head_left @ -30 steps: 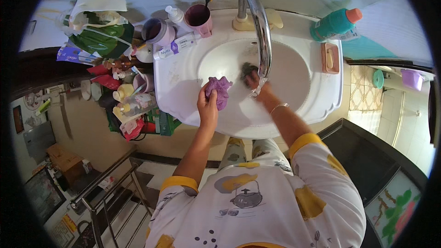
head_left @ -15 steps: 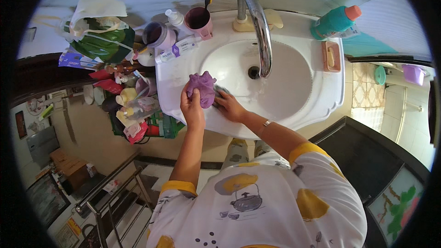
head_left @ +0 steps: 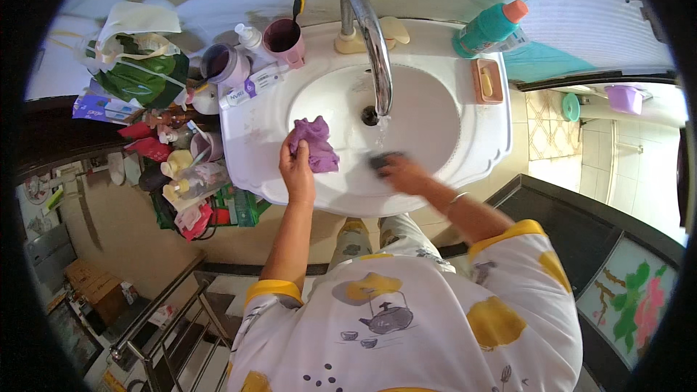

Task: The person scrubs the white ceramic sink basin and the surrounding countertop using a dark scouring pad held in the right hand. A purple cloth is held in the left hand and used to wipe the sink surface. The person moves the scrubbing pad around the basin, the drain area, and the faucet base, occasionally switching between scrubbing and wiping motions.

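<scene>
My left hand pinches a crumpled purple cloth over the front left rim of the white washbasin. Inside the bowl's near side, my right hand is closed on a dark grey scrubbing pad; hand and pad are smeared by motion. A thin stream of water falls from the curved chrome faucet beside the drain, just beyond the pad. My two hands are apart from each other.
Along the left rim stand a pink cup with a toothbrush, a white pump bottle, another cup and a toothpaste box. A teal bottle and a pink soap dish occupy the right corner.
My right hand has moved right, away from the purple cloth, carrying the pad over the bowl. Water now shows below the spout. The cloth hangs lower in my left hand, and the view has shifted.
</scene>
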The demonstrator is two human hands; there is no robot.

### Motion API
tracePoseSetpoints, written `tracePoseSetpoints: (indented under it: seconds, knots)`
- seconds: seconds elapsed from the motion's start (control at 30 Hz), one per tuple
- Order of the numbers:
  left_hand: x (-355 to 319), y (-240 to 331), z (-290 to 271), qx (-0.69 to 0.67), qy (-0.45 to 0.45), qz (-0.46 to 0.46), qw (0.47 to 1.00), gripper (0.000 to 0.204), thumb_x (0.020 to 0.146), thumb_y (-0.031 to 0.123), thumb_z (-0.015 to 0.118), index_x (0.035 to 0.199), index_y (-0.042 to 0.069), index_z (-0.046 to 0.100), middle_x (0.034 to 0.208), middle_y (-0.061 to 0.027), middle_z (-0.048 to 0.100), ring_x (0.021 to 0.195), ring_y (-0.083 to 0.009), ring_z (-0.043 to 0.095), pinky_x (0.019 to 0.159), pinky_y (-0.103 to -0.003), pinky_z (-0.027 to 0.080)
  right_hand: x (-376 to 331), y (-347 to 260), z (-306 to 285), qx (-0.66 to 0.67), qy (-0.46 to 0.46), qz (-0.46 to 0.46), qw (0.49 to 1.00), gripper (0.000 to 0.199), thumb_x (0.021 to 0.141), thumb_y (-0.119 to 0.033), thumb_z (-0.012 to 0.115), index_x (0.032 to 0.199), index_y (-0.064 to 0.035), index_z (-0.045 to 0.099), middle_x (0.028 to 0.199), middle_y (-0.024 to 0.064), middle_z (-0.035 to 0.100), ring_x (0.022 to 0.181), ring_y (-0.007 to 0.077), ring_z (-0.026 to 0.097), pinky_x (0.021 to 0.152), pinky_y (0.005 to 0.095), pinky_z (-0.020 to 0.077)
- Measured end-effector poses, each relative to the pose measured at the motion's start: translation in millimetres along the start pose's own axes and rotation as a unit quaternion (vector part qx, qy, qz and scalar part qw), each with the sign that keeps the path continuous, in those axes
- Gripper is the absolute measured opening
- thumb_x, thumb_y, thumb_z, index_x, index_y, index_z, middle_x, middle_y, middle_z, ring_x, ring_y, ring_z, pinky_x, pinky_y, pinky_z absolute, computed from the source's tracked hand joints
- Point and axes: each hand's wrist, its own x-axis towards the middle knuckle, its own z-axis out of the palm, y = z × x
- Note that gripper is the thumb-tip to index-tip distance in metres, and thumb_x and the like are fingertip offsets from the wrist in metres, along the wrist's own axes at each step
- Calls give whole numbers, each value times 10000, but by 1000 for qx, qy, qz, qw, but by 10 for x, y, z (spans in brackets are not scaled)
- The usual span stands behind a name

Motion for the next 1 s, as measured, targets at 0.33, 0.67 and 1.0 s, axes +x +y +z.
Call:
tracePoseSetpoints:
  seconds: [0.33,0.67,1.0]
  knots:
    - [-220,-393,137,11,-59,-18,998,337,972,120,548,1277,-18,514,1159,-61,598,1030,-122,559,940,-290,442,349,614,-903,-177,54,216,959,463,967,-185,365,1424,-185,436,1574,57,245,1458,275,189,1194,440,125]
    - [-260,-420,328,35,-102,-31,994,372,967,148,565,1293,-20,501,1172,-74,598,1039,-141,567,937,-300,453,-385,-400,-440,43,21,217,975,342,833,-352,562,1154,-298,667,1288,34,566,1210,288,485,983,483,392]
    - [-21,-417,159,77,-54,-6,996,340,963,133,565,1274,0,530,1150,-65,609,1008,-145,585,902,-296,477,-306,325,-753,-94,126,213,964,277,838,-178,563,1090,-213,674,1219,93,553,1141,303,492,912,440,417]
